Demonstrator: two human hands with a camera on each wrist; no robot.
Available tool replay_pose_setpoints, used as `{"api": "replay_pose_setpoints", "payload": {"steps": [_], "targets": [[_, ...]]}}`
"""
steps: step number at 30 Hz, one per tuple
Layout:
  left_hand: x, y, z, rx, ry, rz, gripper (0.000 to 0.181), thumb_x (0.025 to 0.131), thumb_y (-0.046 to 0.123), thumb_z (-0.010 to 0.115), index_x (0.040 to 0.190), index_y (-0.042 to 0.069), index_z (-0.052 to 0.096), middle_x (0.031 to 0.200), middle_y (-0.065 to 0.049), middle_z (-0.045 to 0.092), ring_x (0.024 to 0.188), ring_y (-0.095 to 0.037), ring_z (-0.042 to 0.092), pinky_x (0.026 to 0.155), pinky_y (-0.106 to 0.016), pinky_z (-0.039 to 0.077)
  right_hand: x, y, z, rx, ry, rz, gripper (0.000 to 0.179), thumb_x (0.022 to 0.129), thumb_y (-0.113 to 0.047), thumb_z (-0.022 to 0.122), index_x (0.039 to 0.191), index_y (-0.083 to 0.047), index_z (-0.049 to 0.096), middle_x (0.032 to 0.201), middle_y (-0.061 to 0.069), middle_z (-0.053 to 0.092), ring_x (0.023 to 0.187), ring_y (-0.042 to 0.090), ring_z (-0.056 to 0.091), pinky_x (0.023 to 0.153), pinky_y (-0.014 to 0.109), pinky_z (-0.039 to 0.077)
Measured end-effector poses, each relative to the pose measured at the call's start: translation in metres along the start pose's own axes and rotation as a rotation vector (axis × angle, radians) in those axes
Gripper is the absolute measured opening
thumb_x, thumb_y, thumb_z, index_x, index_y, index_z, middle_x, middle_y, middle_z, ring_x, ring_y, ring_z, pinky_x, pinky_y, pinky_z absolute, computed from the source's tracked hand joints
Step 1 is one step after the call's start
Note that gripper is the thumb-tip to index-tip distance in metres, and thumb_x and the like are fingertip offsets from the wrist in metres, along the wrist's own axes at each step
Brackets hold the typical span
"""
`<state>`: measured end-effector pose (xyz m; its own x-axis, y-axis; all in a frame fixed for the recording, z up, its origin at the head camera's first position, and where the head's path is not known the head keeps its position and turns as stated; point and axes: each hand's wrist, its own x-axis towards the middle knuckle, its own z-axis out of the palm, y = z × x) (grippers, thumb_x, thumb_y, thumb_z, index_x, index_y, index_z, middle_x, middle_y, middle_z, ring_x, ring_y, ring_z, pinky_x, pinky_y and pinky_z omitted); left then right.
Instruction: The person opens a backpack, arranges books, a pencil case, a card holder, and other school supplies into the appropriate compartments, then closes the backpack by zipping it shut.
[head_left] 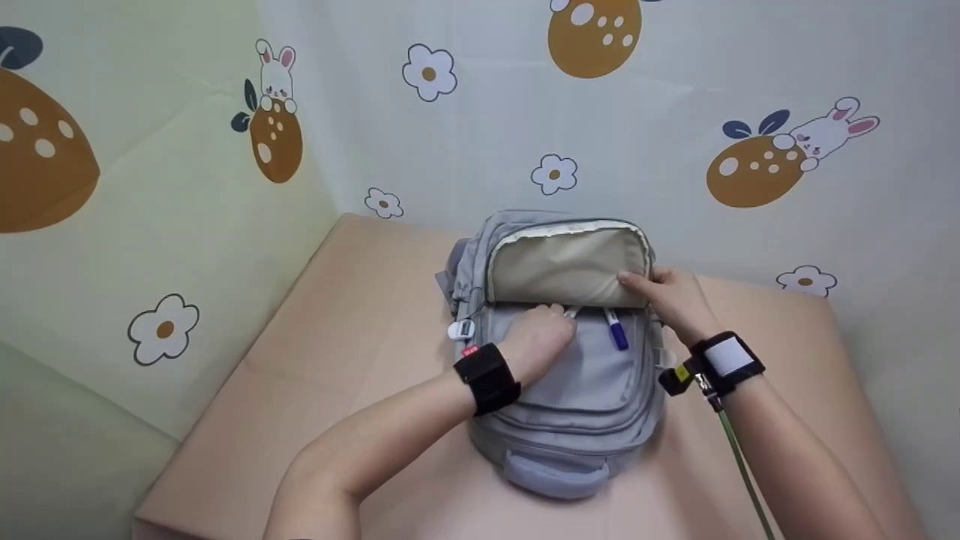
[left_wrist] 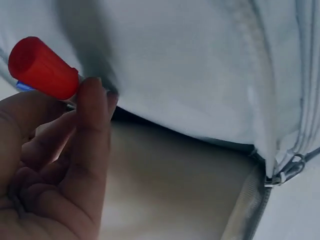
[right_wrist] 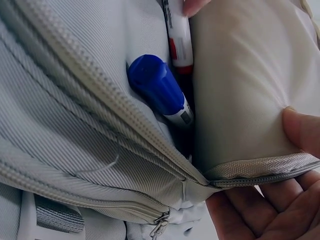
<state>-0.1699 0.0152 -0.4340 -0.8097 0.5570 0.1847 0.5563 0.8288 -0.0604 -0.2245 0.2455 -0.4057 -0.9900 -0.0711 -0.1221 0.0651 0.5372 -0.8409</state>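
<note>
A grey backpack (head_left: 559, 375) lies with its front pocket unzipped and the beige-lined flap (head_left: 562, 262) folded back. My left hand (head_left: 538, 337) is at the pocket's mouth, pinching a white marker with a red cap (left_wrist: 44, 67) between thumb and fingers. In the right wrist view this marker's white barrel (right_wrist: 179, 37) points its red-ringed end toward the pocket opening. A second marker, blue-capped (head_left: 617, 335), sticks out of the pocket beside it, its lower part hidden. My right hand (head_left: 679, 300) grips the flap's zippered edge, thumb on the lining and fingers beneath.
The backpack rests on a table with a peach-coloured cover (head_left: 360, 337). Behind and to the left hangs a pale curtain (head_left: 480, 135) printed with rabbits and flowers. A zipper pull (left_wrist: 292, 170) hangs at one pocket corner, and a green cable (head_left: 739, 457) runs along the right forearm.
</note>
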Motion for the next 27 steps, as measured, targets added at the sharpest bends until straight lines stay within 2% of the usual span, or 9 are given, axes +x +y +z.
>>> {"api": "replay_pose_setpoints", "payload": {"steps": [5, 9, 12, 15, 18, 22, 23, 25, 27], "targets": [[-0.004, -0.002, 0.003, -0.039, 0.000, 0.002, 0.013, 0.097, 0.004, 0.060, 0.100, 0.005, 0.072, 0.100, -0.009, 0.060, 0.078, -0.025, 0.066, 0.057, -0.037, 0.056, 0.000, 0.000, 0.002, -0.004, -0.003, -0.007, 0.055, 0.091, -0.058, 0.070, 0.089, -0.003, 0.063, 0.079, 0.002, 0.059, 0.076, 0.021, 0.055, 0.061, 0.030, 0.049], [-0.011, -0.007, -0.003, -0.155, -0.039, 0.034, 0.024, 0.101, 0.017, 0.059, 0.120, 0.004, 0.067, 0.113, -0.009, 0.061, 0.090, -0.026, 0.065, 0.072, -0.037, 0.057, 0.000, 0.001, 0.001, -0.001, 0.005, -0.011, 0.055, 0.092, -0.057, 0.070, 0.089, -0.002, 0.063, 0.082, 0.004, 0.061, 0.081, 0.024, 0.054, 0.063, 0.030, 0.049], [-0.019, -0.017, -0.010, -0.200, -0.092, 0.144, 0.046, 0.098, 0.029, 0.066, 0.138, 0.007, 0.059, 0.134, -0.010, 0.059, 0.111, -0.028, 0.062, 0.093, -0.038, 0.053, -0.001, 0.001, 0.001, 0.005, 0.003, -0.010, 0.055, 0.091, -0.057, 0.070, 0.089, -0.002, 0.064, 0.081, 0.004, 0.061, 0.080, 0.024, 0.054, 0.063, 0.030, 0.048], [-0.030, -0.031, -0.017, -0.190, -0.137, 0.299, 0.058, 0.094, 0.028, 0.072, 0.144, 0.006, 0.056, 0.150, -0.013, 0.051, 0.132, -0.030, 0.053, 0.111, -0.039, 0.041, -0.001, 0.000, 0.001, 0.002, -0.005, -0.013, 0.056, 0.091, -0.058, 0.070, 0.087, -0.003, 0.062, 0.076, 0.001, 0.057, 0.077, 0.022, 0.052, 0.062, 0.029, 0.046], [-0.035, -0.041, -0.020, -0.164, -0.144, 0.406, 0.039, 0.092, 0.018, 0.072, 0.130, 0.008, 0.067, 0.150, -0.014, 0.052, 0.139, -0.029, 0.048, 0.116, -0.038, 0.035, -0.001, 0.000, 0.000, 0.000, 0.000, -0.017, 0.055, 0.090, -0.059, 0.070, 0.084, -0.005, 0.059, 0.071, -0.002, 0.050, 0.073, 0.019, 0.048, 0.060, 0.029, 0.043], [-0.034, -0.045, -0.014, -0.124, -0.088, 0.445, 0.004, 0.093, 0.011, 0.068, 0.096, 0.013, 0.071, 0.132, -0.005, 0.067, 0.123, -0.022, 0.061, 0.103, -0.032, 0.048, -0.001, 0.001, -0.001, -0.006, 0.003, -0.022, 0.055, 0.090, -0.059, 0.070, 0.083, -0.006, 0.058, 0.069, -0.003, 0.045, 0.071, 0.018, 0.046, 0.060, 0.029, 0.042], [-0.033, -0.044, -0.012, -0.116, -0.075, 0.445, 0.004, 0.094, 0.012, 0.067, 0.091, 0.014, 0.069, 0.129, -0.003, 0.068, 0.120, -0.020, 0.063, 0.099, -0.031, 0.050, -0.001, 0.002, -0.001, -0.007, 0.002, -0.022, 0.055, 0.090, -0.059, 0.070, 0.084, -0.006, 0.059, 0.070, -0.003, 0.046, 0.071, 0.018, 0.047, 0.060, 0.029, 0.043], [-0.030, -0.040, -0.007, -0.100, -0.048, 0.443, 0.007, 0.097, 0.015, 0.065, 0.091, 0.014, 0.069, 0.125, -0.001, 0.069, 0.114, -0.018, 0.065, 0.092, -0.030, 0.052, -0.001, 0.002, -0.001, -0.008, 0.001, -0.023, 0.056, 0.090, -0.059, 0.070, 0.085, -0.005, 0.060, 0.071, -0.001, 0.048, 0.072, 0.019, 0.047, 0.061, 0.029, 0.043], [-0.028, -0.036, -0.004, -0.095, -0.045, 0.424, 0.009, 0.099, 0.018, 0.063, 0.097, 0.013, 0.070, 0.130, -0.002, 0.068, 0.115, -0.017, 0.065, 0.092, -0.030, 0.053, 0.000, 0.003, 0.000, -0.009, 0.003, -0.021, 0.057, 0.090, -0.060, 0.070, 0.087, -0.004, 0.061, 0.074, 0.001, 0.053, 0.074, 0.019, 0.049, 0.062, 0.030, 0.044]]}}
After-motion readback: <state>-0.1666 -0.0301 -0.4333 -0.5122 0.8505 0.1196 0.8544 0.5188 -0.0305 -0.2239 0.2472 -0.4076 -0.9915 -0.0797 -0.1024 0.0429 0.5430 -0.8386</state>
